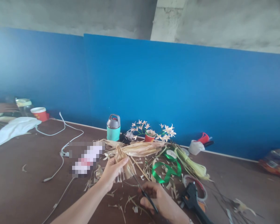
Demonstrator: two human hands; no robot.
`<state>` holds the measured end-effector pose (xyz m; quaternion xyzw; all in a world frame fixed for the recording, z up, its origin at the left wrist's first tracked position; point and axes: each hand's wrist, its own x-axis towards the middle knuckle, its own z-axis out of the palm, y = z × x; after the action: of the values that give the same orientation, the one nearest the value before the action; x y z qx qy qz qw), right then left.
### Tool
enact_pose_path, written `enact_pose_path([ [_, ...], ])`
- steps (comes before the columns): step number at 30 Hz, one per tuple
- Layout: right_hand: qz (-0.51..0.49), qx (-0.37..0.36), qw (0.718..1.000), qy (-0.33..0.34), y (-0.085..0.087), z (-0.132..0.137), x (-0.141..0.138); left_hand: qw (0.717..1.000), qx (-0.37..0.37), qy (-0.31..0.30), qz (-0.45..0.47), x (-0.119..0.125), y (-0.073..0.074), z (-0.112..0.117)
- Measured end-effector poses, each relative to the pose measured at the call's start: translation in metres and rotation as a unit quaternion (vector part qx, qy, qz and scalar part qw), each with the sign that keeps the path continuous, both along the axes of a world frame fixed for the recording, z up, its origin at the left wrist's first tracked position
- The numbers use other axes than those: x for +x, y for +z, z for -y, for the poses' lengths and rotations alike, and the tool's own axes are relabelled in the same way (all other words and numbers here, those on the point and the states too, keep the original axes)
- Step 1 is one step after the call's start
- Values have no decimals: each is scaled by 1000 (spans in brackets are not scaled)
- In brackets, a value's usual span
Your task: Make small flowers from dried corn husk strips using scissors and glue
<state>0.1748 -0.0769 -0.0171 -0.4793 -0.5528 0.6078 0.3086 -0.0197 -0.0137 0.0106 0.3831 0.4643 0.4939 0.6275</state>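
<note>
My left hand (112, 171) is raised over the brown table (25, 174), fingers closed on a piece of dried corn husk (124, 163) with a fringed lower edge. Low in the view, my right hand (160, 199) grips a pair of scissors (144, 194) whose blades point up toward the husk. More dried husks (140, 148) lie just behind, and scraps of husk litter the table under both hands.
A green ribbon (166, 171), a bundle of pale stalks (191, 165), a black glue gun (193, 199), a tape roll (196, 147), a teal flask (113, 127), husk flowers in a red pot (150, 132), white cables (63, 152), a white cloth (14, 129) and a blue wall behind.
</note>
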Motion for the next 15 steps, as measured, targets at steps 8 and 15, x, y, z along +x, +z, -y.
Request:
enact_pose_path([
  [8, -6, -6, 1000, -9, -6, -1, -1, 1000, -4, -4, 13, 3, 4, 4],
  [15, 19, 6, 1000, -22, 1, 1, -2, 1000, -6, 15, 11, 4, -2, 1],
])
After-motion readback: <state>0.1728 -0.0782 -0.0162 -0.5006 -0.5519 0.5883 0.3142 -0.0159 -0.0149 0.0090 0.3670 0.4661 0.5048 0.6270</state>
